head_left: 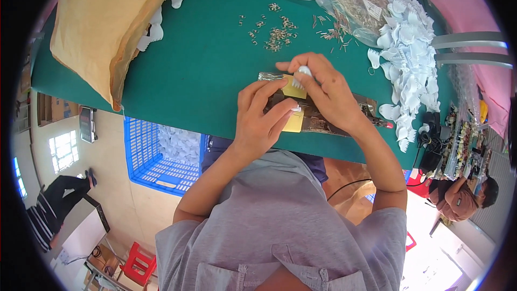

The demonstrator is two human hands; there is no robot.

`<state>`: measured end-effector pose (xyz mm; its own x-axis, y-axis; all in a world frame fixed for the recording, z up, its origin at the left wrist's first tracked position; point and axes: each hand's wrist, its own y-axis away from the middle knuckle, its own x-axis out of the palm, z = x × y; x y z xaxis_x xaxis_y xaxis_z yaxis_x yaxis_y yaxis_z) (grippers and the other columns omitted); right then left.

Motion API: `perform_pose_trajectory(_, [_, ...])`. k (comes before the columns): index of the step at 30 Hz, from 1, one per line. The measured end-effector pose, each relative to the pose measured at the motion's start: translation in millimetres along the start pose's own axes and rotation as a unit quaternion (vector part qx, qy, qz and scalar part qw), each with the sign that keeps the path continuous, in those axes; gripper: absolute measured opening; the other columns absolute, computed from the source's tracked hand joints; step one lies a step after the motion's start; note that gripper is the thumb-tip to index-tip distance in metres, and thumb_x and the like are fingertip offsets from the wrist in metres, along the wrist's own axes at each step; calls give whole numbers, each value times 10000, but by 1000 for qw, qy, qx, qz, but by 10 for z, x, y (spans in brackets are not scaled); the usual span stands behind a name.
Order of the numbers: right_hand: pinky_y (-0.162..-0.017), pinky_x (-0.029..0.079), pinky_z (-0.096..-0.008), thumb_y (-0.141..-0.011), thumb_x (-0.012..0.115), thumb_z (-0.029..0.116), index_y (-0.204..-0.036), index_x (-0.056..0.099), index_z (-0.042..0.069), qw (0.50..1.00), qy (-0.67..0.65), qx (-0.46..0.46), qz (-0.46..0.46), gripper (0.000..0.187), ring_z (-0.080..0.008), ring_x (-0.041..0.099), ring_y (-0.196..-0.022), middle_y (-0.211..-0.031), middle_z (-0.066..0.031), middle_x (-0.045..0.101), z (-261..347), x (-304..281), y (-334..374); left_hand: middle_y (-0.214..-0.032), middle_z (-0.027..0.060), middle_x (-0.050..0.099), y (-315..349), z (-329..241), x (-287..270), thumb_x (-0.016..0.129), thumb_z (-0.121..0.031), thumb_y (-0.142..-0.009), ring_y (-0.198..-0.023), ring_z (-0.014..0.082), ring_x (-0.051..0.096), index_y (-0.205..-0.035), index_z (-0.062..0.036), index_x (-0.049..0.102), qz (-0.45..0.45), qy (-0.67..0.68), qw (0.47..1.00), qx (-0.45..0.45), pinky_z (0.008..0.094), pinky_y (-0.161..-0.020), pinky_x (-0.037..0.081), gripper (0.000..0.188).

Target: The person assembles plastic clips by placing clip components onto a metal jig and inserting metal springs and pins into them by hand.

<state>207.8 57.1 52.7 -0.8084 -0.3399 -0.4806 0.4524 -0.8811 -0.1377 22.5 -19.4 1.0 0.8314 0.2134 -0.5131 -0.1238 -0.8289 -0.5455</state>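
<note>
My right hand (326, 89) is closed, thumb and fingers pinching a white toothed plastic clip half (302, 73) over a yellow pad (294, 88). Close by, my left hand (261, 113) is bent over the same brown work fixture (319, 120). Its thumb and forefinger pinch a small white plastic piece (296, 109), mostly hidden by the fingers. Another finger of this hand rests by the upper yellow pad. A second yellow pad (293, 121) shows below the hands. The fixture lies along the near edge of the green table (188, 70).
Small metal springs (279, 37) and thin pins (336, 33) lie beyond my hands, near plastic bags (355, 0) of metal parts. White clip halves (406, 48) are heaped right. A brown paper sack (102, 27) stands left; a blue crate (161, 156) sits below the edge. Two people are in the background.
</note>
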Motion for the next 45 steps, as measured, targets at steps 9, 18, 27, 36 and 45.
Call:
perform_pose_trajectory(9, [-790,569,-347,-1025,641,90,-1269,699,77,980,-128,146,32,251,-223,735,-886,-1222,-120,778,-12,-75,149,-1297,70,653,27,59,-23,781,-90,-865,-1217,327,584,-1082,-147,745,39,57,997,-28,470,-1009,455,227])
perform_pose_trajectory(18, [-867,522,-433,-981,715,144,-1117,777,41,977,188,33,95,182,-323,688,-817,-885,-116,759,317,-147,216,-1341,122,633,-6,51,-27,803,-73,-853,-1200,348,598,-1308,-105,651,20,99,993,-52,472,-998,455,481])
perform_pose_trajectory(27, [-932,464,-398,-937,738,118,-923,773,62,978,200,-48,-30,68,-270,673,-791,-830,-65,748,281,-41,244,-1354,157,625,23,68,-27,814,-63,-843,-1200,387,589,-1441,-60,532,38,111,990,-76,492,-1023,461,662])
perform_pose_trajectory(36, [-879,435,-366,-902,770,112,-914,776,71,991,135,14,-11,43,-241,676,-785,-829,-48,751,270,-8,278,-1332,145,629,22,76,-21,811,-53,-839,-1216,378,562,-1450,-60,521,52,122,987,-85,480,-1031,468,677])
perform_pose_trajectory(45, [-852,462,-369,-895,781,110,-899,781,67,992,115,22,-36,43,-242,683,-750,-817,-49,753,283,41,278,-1280,112,656,-64,111,-65,806,-49,-841,-1241,349,542,-1429,-78,547,95,143,982,-81,466,-1045,460,643])
